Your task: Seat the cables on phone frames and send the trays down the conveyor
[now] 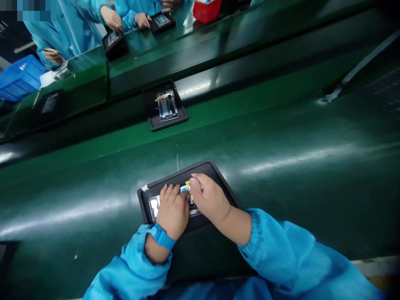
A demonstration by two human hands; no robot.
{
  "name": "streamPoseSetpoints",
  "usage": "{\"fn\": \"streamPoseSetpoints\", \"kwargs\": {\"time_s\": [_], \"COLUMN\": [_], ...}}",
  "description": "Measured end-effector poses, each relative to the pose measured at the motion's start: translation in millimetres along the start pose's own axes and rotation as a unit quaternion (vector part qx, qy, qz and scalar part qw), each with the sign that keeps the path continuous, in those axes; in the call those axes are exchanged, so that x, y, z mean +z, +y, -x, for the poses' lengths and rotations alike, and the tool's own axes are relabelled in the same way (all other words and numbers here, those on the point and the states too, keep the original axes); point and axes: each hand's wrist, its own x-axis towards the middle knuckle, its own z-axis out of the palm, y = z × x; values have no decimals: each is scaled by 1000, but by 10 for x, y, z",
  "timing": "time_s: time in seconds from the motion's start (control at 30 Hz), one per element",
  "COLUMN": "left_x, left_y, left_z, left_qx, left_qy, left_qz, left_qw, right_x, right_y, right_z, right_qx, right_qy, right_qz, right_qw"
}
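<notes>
A: Phone frame (pixel 187 199) lies in the black tray (pixel 215 175) on the green belt (pixel 281 137), just in front of the sleeves, mostly covered by both hands.

B: Fingers?

A: Left hand (pixel 172 210) lies flat, fingers close together, pressing the frame down. Right hand (pixel 208 199) pinches narrowly at a small yellow tab (pixel 187 182).

B: Doing it well, I'd judge, means steady downward pressure and a small, slow pinch, so the frame stays seated. Another tray (pixel 165 106) sits well apart.

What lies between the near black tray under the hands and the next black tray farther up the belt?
Only bare green belt between near tray and far tray, head view.
</notes>
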Motion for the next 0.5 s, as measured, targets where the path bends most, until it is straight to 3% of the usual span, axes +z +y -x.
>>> {"fn": "streamPoseSetpoints", "kwargs": {"time_s": [0.13, 0.27, 0.33, 0.4, 0.47, 0.5], "left_x": [49, 53, -31, -175, -341, -414], "left_y": [-44, -29, -34, -84, -165, -205], "left_z": [31, 11, 34, 143, 359, 500], "left_qx": [27, 20, 14, 8, 1, 2], "left_qy": [7, 1, -19, -45, -70, -79], "left_qz": [12, 12, 10, 2, -6, -10], "left_qw": [1000, 1000, 1000, 999, 998, 997], "right_x": [70, 104, 54, -47, -189, -268], "right_y": [-87, -56, -2, 67, 158, 212], "right_z": [-5, 33, 40, 29, 4, -11], "right_qx": [-113, -127, -61, 104, 261, 306], "right_qy": [-50, -44, -40, -28, -15, -7], "right_qz": [85, 50, -9, -74, -141, -172], "right_qw": [989, 990, 997, 991, 955, 936]}}
